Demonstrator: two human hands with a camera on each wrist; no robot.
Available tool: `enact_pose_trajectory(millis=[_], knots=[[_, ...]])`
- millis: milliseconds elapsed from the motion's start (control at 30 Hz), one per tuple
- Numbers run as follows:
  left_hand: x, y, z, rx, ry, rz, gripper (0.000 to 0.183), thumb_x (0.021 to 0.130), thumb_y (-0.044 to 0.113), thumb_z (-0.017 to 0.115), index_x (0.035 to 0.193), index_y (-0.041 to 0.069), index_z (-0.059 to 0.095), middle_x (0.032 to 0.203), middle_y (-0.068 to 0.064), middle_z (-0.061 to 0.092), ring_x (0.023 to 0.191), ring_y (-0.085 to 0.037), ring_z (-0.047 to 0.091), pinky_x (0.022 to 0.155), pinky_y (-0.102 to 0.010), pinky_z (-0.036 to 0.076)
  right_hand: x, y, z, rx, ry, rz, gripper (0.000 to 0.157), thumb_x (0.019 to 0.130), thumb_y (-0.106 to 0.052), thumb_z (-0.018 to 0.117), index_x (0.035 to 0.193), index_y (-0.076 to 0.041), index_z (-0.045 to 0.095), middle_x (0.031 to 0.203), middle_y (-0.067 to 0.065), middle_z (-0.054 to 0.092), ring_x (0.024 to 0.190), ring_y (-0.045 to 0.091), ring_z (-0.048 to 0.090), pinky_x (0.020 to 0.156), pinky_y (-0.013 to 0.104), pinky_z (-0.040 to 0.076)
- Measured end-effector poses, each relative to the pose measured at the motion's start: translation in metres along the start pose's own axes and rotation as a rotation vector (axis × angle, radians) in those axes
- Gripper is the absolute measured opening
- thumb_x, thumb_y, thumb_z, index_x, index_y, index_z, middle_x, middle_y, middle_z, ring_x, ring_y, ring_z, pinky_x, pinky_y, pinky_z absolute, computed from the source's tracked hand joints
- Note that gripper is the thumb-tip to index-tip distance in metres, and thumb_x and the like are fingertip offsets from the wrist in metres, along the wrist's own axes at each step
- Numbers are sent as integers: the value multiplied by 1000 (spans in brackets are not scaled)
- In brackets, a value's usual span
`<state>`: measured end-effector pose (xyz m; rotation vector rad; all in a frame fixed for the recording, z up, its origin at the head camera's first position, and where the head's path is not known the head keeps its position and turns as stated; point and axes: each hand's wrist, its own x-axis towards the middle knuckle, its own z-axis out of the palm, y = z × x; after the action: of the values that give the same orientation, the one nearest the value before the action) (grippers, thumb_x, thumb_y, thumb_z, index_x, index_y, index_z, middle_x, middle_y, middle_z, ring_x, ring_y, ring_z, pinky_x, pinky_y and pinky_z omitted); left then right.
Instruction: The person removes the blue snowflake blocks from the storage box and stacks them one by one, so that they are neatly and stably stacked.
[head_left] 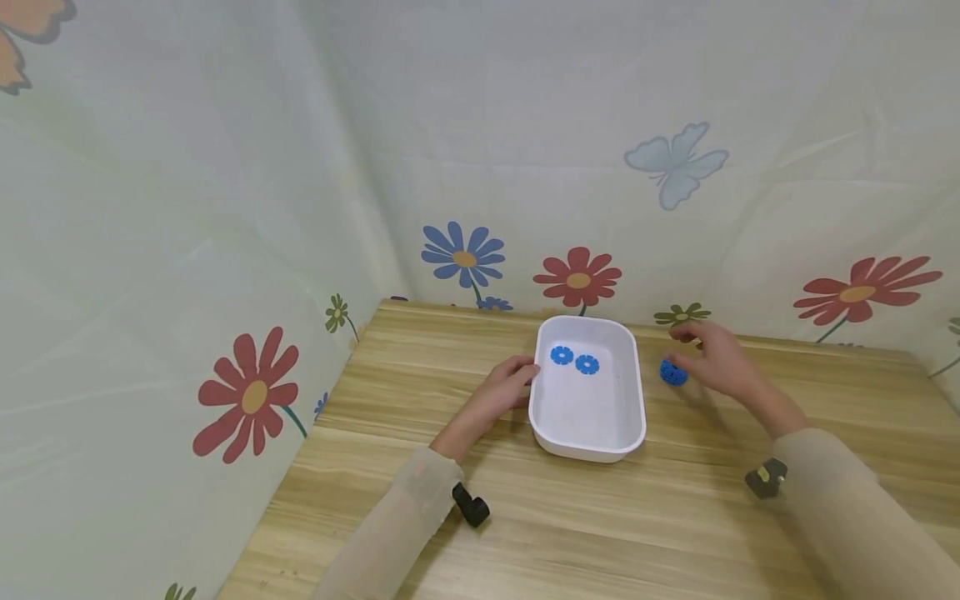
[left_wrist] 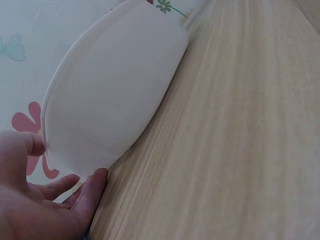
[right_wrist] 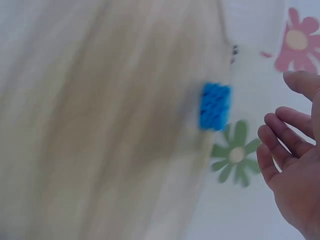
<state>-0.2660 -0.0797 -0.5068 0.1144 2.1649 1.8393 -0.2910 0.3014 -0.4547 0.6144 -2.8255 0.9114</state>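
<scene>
A white plastic tray (head_left: 587, 429) stands on the wooden table, with two flat blue notched discs (head_left: 587, 364) lying apart inside it. My left hand (head_left: 506, 387) is at the tray's left side; its fingertips touch the rim and the lower outer wall, which the left wrist view shows close up. To the right of the tray is a short stack of blue notched discs (head_left: 674, 373). Above and just beside that stack, my right hand (head_left: 718, 362) is spread with thumb and fingers apart. In the right wrist view, bare space separates the fingers from the stack (right_wrist: 215, 106).
The table (head_left: 570, 533) ends at the back against a pale curtain (head_left: 525, 167) printed with flowers and butterflies. Small dark cameras are strapped to the left wrist (head_left: 471, 506) and the right wrist (head_left: 767, 478).
</scene>
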Motion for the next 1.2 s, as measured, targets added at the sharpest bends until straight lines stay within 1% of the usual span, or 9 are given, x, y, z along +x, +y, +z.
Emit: enact_pose_trajectory(millis=[100,167,267,367,533,733,833,1033,1200], knots=[[0,0,-1,-6,2,6,53,108,44,57,147,9,57,143,-9,61,126,-24,62,100,-41,60,7,-17,-2,-1,26,-44,39,98,-14,75,127,10,67,123,27,67,115,45,62,95,63,55],[0,-1,-1,-9,3,10,53,108,45,57,147,9,57,143,-9,61,127,-24,62,100,-42,60,12,-29,-1,1,24,-60,37,97,-13,76,126,8,69,121,26,67,114,44,63,93,61,57],[0,0,-1,-12,2,11,53,108,45,57,147,9,57,143,-9,60,127,-24,61,100,-42,60,20,-44,5,12,-9,-60,37,96,-14,78,125,7,70,122,25,67,114,43,63,95,61,58],[-1,0,-1,-6,-1,9,53,108,45,57,148,10,57,144,-9,60,127,-24,62,101,-42,60,28,-55,15,17,-55,-35,40,96,-18,80,127,6,70,124,23,67,115,41,62,99,60,57],[1,-2,-2,-6,-3,11,53,108,45,58,148,10,56,144,-9,60,127,-24,62,101,-42,60,42,-66,33,25,-103,-26,42,95,-17,81,129,4,69,125,23,67,117,41,61,102,58,56],[3,-3,-3,-13,-5,19,54,108,45,58,148,9,56,144,-9,60,127,-24,62,101,-43,60,61,-83,55,19,-133,-42,42,94,-20,83,129,1,71,121,16,67,114,36,63,100,54,58],[3,-3,-3,-22,-8,15,53,108,44,58,148,9,56,144,-9,60,127,-25,62,101,-42,60,69,-90,66,23,-151,-40,44,94,-21,82,131,1,70,122,17,68,114,36,63,100,53,58],[3,-4,-2,-35,-25,18,50,110,41,55,148,9,56,143,-8,61,127,-24,62,102,-42,59,81,-98,84,57,-173,23,50,94,-24,82,135,0,68,128,20,67,119,38,63,101,52,58],[2,-4,-2,-40,-42,27,50,110,40,55,149,8,55,143,-8,61,127,-24,62,102,-42,59,85,-97,96,24,-192,64,53,94,-24,82,139,0,65,135,20,65,125,38,61,107,53,54]])
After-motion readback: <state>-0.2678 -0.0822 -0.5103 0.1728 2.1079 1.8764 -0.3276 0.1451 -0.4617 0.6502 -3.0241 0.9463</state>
